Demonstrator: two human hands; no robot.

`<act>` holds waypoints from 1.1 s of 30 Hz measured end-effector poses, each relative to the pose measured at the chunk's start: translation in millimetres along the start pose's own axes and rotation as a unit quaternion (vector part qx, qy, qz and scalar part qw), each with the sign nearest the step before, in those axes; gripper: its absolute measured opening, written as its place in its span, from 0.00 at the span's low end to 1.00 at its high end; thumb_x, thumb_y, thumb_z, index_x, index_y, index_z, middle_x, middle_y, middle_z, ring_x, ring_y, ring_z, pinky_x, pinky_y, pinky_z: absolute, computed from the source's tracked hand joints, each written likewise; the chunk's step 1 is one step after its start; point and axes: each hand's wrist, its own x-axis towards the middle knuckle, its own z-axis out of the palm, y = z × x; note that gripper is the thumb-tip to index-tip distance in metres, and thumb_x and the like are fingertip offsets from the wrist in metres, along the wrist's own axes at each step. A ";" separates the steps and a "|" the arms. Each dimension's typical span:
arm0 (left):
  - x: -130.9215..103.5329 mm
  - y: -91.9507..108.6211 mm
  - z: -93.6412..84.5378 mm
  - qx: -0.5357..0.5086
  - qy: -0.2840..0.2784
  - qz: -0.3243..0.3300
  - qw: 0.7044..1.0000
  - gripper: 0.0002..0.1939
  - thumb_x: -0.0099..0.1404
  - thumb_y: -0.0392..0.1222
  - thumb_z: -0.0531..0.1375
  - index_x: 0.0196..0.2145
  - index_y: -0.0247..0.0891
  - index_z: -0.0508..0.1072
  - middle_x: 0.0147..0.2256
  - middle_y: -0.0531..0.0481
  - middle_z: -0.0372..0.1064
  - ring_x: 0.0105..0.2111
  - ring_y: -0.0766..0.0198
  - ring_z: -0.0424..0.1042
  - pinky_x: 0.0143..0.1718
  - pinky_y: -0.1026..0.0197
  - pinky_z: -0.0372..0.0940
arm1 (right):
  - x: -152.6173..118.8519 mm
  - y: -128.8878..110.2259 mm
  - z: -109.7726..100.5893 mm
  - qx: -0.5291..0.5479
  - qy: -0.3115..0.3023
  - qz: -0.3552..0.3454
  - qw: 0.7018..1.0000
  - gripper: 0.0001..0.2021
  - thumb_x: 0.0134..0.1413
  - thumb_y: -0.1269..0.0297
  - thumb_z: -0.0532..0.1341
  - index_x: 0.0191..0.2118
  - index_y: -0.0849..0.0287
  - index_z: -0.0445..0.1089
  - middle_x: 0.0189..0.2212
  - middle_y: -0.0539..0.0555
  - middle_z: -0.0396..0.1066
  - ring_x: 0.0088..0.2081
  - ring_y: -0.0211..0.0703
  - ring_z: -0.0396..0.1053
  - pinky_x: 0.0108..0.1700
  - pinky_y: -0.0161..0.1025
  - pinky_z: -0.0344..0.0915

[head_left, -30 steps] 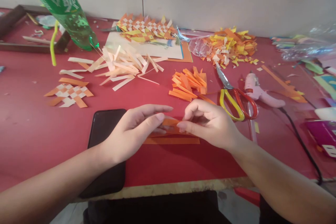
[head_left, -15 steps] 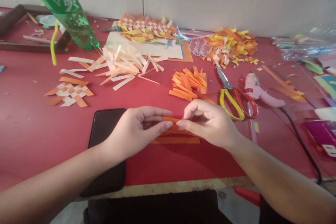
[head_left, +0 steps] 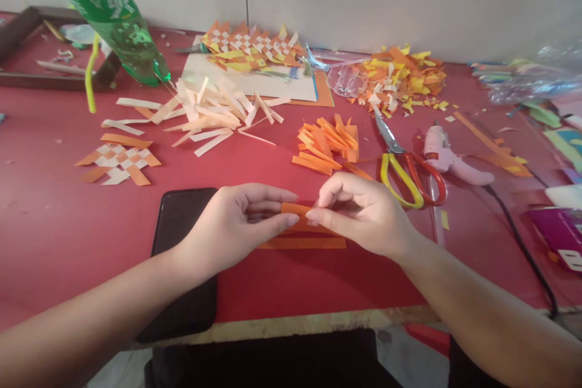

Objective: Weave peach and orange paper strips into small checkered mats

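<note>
Between the fingertips of my left hand (head_left: 245,215) and my right hand (head_left: 359,212) is an orange paper strip (head_left: 294,208), pinched from both sides. The thumbs nearly meet over it. Just below lies another orange paper strip (head_left: 302,243), flat on the red table (head_left: 282,291). Beyond my hands sits a pile of orange folded strips (head_left: 327,142). A black phone (head_left: 186,224) is partly covered by my left wrist. To the left rests a woven orange and white paper fish (head_left: 120,160).
Scissors (head_left: 402,173) and a pink glue gun (head_left: 454,157) with a black cord lie right. Pale strips (head_left: 218,112), a green bottle (head_left: 122,30), woven fish (head_left: 254,45) and orange-yellow scraps (head_left: 400,76) are farther back. A purple packet (head_left: 555,233) sits far right.
Almost nothing differs. Both hands keep their pinch on the orange paper strip in the same place; the view has shifted very slightly.
</note>
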 end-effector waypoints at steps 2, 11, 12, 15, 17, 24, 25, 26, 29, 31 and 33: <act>-0.2 -0.1 -0.2 0.005 0.005 0.001 1.000 0.16 0.58 0.47 0.71 0.42 0.38 0.80 0.38 0.48 0.82 0.39 0.57 0.82 0.38 0.65 0.77 | -0.1 0.0 -0.3 0.001 0.001 0.001 1.000 0.11 0.56 0.63 0.68 0.30 0.59 0.66 0.24 0.47 0.70 0.24 0.32 0.66 0.25 0.30 0.62; -0.2 0.5 1.0 0.010 0.001 -0.003 1.000 0.12 0.60 0.48 0.69 0.39 0.39 0.80 0.35 0.49 0.82 0.37 0.58 0.82 0.37 0.64 0.77 | -1.4 0.6 0.4 0.003 0.002 -0.003 1.000 0.11 0.56 0.63 0.68 0.30 0.59 0.66 0.24 0.48 0.70 0.24 0.32 0.66 0.25 0.30 0.62; 0.1 0.3 1.1 0.009 0.000 -0.003 1.000 0.12 0.60 0.48 0.69 0.39 0.39 0.80 0.35 0.49 0.82 0.36 0.58 0.82 0.37 0.64 0.77 | -1.1 0.3 0.6 0.002 0.001 -0.002 1.000 0.11 0.56 0.63 0.68 0.30 0.59 0.66 0.24 0.48 0.70 0.24 0.32 0.66 0.25 0.30 0.62; 0.6 -0.4 1.2 0.002 -0.001 -0.004 1.000 0.11 0.61 0.48 0.69 0.38 0.39 0.80 0.33 0.50 0.82 0.36 0.59 0.82 0.37 0.65 0.77 | -0.3 -0.2 1.1 -0.001 -0.001 -0.003 1.000 0.11 0.55 0.63 0.68 0.30 0.59 0.66 0.24 0.48 0.70 0.24 0.32 0.66 0.25 0.30 0.62; 0.4 -0.5 0.7 -0.006 0.001 -0.004 1.000 0.10 0.61 0.47 0.69 0.37 0.39 0.81 0.33 0.50 0.82 0.35 0.61 0.82 0.37 0.67 0.76 | -0.3 -0.4 1.4 0.004 0.005 -0.003 1.000 0.10 0.54 0.64 0.69 0.31 0.59 0.66 0.25 0.48 0.70 0.25 0.32 0.67 0.26 0.30 0.63; 1.6 0.1 -2.2 -0.064 0.028 0.001 0.998 0.09 0.61 0.47 0.69 0.35 0.38 0.79 0.33 0.51 0.82 0.36 0.63 0.82 0.39 0.68 0.76 | 2.1 0.8 -3.1 0.064 0.052 0.023 0.996 0.08 0.54 0.68 0.68 0.34 0.58 0.67 0.28 0.49 0.71 0.28 0.34 0.70 0.30 0.30 0.70; 2.1 0.1 -2.3 -0.071 0.031 0.004 0.997 0.10 0.61 0.47 0.69 0.35 0.38 0.79 0.33 0.50 0.82 0.36 0.62 0.82 0.40 0.67 0.76 | 3.1 1.2 -4.3 0.066 0.062 0.025 0.996 0.08 0.53 0.68 0.68 0.34 0.58 0.67 0.27 0.49 0.71 0.28 0.34 0.71 0.30 0.30 0.70; 2.6 0.1 -2.3 -0.077 0.035 0.006 0.996 0.10 0.60 0.47 0.69 0.35 0.38 0.79 0.33 0.50 0.82 0.36 0.61 0.82 0.41 0.65 0.76 | 4.2 1.5 -5.6 0.066 0.070 0.028 0.995 0.08 0.53 0.68 0.68 0.34 0.58 0.67 0.27 0.49 0.71 0.28 0.35 0.71 0.30 0.31 0.71; 3.7 0.6 -2.7 -0.092 0.045 0.003 0.995 0.12 0.60 0.47 0.70 0.35 0.36 0.79 0.34 0.48 0.82 0.37 0.59 0.82 0.43 0.61 0.77 | 6.4 1.7 -8.6 0.073 0.087 0.033 0.993 0.08 0.52 0.67 0.69 0.34 0.58 0.68 0.29 0.50 0.72 0.30 0.36 0.73 0.32 0.33 0.72; 3.5 1.1 -2.9 -0.097 0.050 0.000 0.994 0.12 0.60 0.47 0.70 0.35 0.36 0.78 0.34 0.47 0.82 0.37 0.58 0.82 0.43 0.60 0.77 | 6.5 1.2 -9.8 0.075 0.089 0.032 0.993 0.08 0.52 0.68 0.68 0.34 0.58 0.68 0.30 0.51 0.73 0.31 0.38 0.74 0.33 0.34 0.73; 2.8 1.2 -2.9 -0.097 0.056 0.003 0.994 0.12 0.61 0.47 0.69 0.36 0.36 0.78 0.34 0.47 0.82 0.37 0.59 0.82 0.43 0.61 0.77 | 5.3 0.5 -10.5 0.061 0.089 0.023 0.994 0.07 0.54 0.68 0.67 0.34 0.58 0.68 0.31 0.51 0.73 0.32 0.38 0.74 0.35 0.35 0.73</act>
